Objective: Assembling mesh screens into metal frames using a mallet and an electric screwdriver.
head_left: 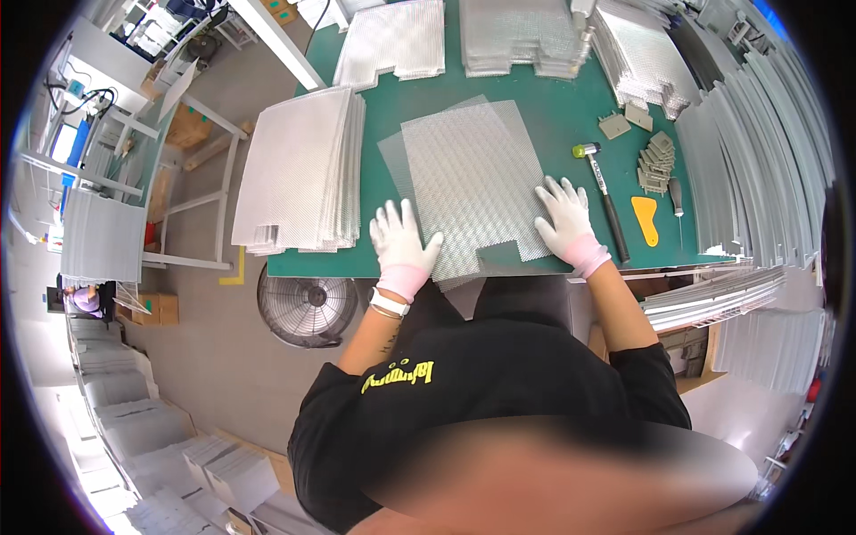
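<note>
Two gloved hands rest on the green table [553, 111]: the left hand [401, 245] and the right hand [563, 223]. Under them lie two loose mesh sheets [473, 183], one shifted over the other. One tall stack of mesh sheets [303, 169] sits at the table's left edge, and at least three more stacks [517, 36] line its far edge. Toward the right edge lie one mallet [602, 192], one orange scraper [646, 220] and one screwdriver [676, 201]. A pile of small grey brackets [657, 160] is there too, too many to count, with two more brackets [624, 120] apart from it. One round fan [308, 308] stands on the floor.
</note>
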Available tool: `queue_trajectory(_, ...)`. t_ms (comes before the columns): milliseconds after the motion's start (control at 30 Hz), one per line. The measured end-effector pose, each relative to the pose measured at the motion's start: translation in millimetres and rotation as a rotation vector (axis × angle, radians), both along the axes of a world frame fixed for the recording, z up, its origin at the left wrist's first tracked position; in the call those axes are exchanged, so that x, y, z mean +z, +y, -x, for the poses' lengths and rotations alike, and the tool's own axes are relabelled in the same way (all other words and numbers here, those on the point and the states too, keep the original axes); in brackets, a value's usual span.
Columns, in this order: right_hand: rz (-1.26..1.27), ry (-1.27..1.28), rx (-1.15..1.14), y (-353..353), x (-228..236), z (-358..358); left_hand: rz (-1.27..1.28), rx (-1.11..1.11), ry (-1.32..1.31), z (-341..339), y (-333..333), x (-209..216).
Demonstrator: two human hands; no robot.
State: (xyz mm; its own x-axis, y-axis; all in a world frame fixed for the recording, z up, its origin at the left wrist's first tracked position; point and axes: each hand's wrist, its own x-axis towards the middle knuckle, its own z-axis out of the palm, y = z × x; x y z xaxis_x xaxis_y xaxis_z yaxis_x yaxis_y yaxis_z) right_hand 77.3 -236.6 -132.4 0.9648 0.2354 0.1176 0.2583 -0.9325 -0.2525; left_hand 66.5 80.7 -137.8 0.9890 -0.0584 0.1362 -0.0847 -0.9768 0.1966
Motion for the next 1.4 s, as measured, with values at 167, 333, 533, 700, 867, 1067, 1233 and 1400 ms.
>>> queue_trajectory(167, -0.152, 0.005, -0.056, 8, -6, 7, 0.373, -0.147, -0.200, -6, -2, 7)
queue_trajectory(333, -0.896, 0.145, -0.104, 14, 28, 21, 1.600, -0.113, -0.163, -7, -5, 29)
queue_trajectory(533, -0.843, 0.108, -0.181, 13, 43, 31, 1.466, -0.076, -0.085, -21, 1, 26)
queue_trajectory(700, -0.739, 0.282, -0.295, 25, 56, 41, 0.589, -0.172, -0.262, -19, -6, 36)
queue_trajectory(867, -0.614, 0.099, -0.218, 26, 33, 47, 0.462, -0.145, -0.169, -18, -11, 41)
queue_trajectory(1067, -0.558, 0.048, -0.223, 35, 22, 49, 0.413, -0.104, -0.097, -21, -12, 30)
queue_trajectory(1233, -0.496, 0.033, -0.239, 41, 19, 49, 0.381, -0.101, -0.060, -24, -9, 26)
queue_trajectory(1400, -0.348, 0.126, -0.263, 45, 23, 48, 0.368, -0.112, -0.062, -28, -4, 14)
